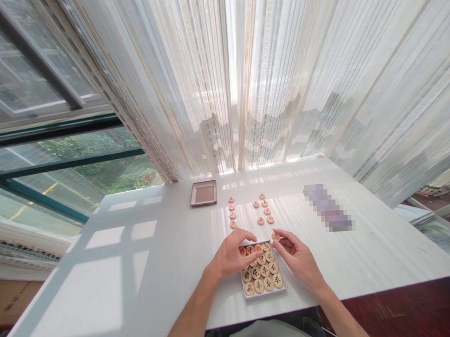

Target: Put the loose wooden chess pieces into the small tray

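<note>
A shallow white box (267, 293) of round wooden xiangqi pieces (264, 270) sits near the table's front edge. Most pieces in it show black characters; several in the top row show red ones. My left hand (231, 253) reaches over the box's upper left part, thumb and fingers apart, covering some pieces. Just off the upper right corner, my right hand (298, 257) pinches a single xiangqi piece (276, 236) between thumb and index finger. Beyond the box, loose red-character pieces stand in a left column (232, 215) and a looser right group (265, 203).
The white table (170, 272) carries an open brown-rimmed box lid (204, 193) at the back. A blurred-out purple item (328, 208) lies to the right. Sheer curtains (224, 88) hang behind the table, with a window (92, 150) at left.
</note>
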### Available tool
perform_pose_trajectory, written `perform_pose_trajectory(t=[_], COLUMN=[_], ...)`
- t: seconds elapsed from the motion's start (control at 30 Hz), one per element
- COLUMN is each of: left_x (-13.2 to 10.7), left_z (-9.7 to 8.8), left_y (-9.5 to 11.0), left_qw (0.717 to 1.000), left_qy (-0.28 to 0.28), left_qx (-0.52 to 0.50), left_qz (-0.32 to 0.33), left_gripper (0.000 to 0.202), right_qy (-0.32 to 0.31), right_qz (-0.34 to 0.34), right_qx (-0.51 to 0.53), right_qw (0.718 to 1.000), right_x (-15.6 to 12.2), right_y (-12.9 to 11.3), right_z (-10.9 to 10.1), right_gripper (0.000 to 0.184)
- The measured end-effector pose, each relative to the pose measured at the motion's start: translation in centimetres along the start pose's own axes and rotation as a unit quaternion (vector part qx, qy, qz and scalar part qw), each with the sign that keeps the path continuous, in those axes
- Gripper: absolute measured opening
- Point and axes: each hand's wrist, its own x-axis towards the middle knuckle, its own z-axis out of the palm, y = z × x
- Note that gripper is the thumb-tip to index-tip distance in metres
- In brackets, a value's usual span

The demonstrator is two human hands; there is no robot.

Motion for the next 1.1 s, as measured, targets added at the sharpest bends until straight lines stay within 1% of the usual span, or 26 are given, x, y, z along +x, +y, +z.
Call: perform_pose_trajectory(t=[0.1,0.13,0.2,0.3,0.4,0.5,0.67,0.8,0.9,0.97,1.1], left_x=[-0.2,-0.3,-0.5,-1.0,-1.3,-1.4,-1.3,-1.2,-1.2,-1.3,-1.2], left_z=[-1.3,-1.7,-2.7,-3.5,-3.6,-3.3,-3.0,-3.1,-2.8,-2.3,-1.1], left_y=[-0.5,-0.9,-1.7,-2.9,-3.4,-3.5,-3.5,-3.6,-2.9,-2.2,-0.7], left_qw=[0.999,0.997,0.992,0.988,0.985,0.986,0.988,0.986,0.987,0.990,0.993], left_qy=[0.050,0.075,0.110,0.128,0.137,0.131,0.115,0.127,0.126,0.112,0.071], left_qx=[0.011,0.020,0.042,0.066,0.078,0.075,0.068,0.074,0.077,0.078,0.089], left_qz=[-0.008,-0.017,-0.035,-0.055,-0.070,-0.076,-0.083,-0.082,-0.069,-0.048,0.024], left_gripper=[0.018,0.015,0.016,0.017,0.014,0.013,0.011,0.009,0.009,0.014,0.036], right_qy=[0.014,0.019,0.026,0.025,0.024,0.021,0.022,0.030,0.028,0.027,0.030], right_qz=[-0.009,-0.011,-0.014,-0.015,-0.019,-0.023,-0.022,-0.024,-0.031,-0.036,-0.045], right_qx=[-0.008,-0.008,-0.006,0.002,0.009,0.009,0.000,-0.007,-0.010,-0.011,-0.015], right_qw=[1.000,1.000,1.000,1.000,0.999,0.999,1.000,0.999,0.999,0.999,0.998], right_x=[-0.2,-0.2,-0.2,-0.2,-0.2,-0.1,0.0,0.1,0.1,0.1,0.1], right_y=[-0.1,-0.1,-0.1,-0.1,-0.1,-0.2,-0.2,0.0,0.0,-0.1,-0.4], right_z=[0.0,0.0,0.0,0.0,0.0,0.0,0.0,0.0,0.0,0.0,0.0], right_gripper=[0.040,0.039,0.038,0.036,0.031,0.028,0.027,0.029,0.028,0.028,0.028])
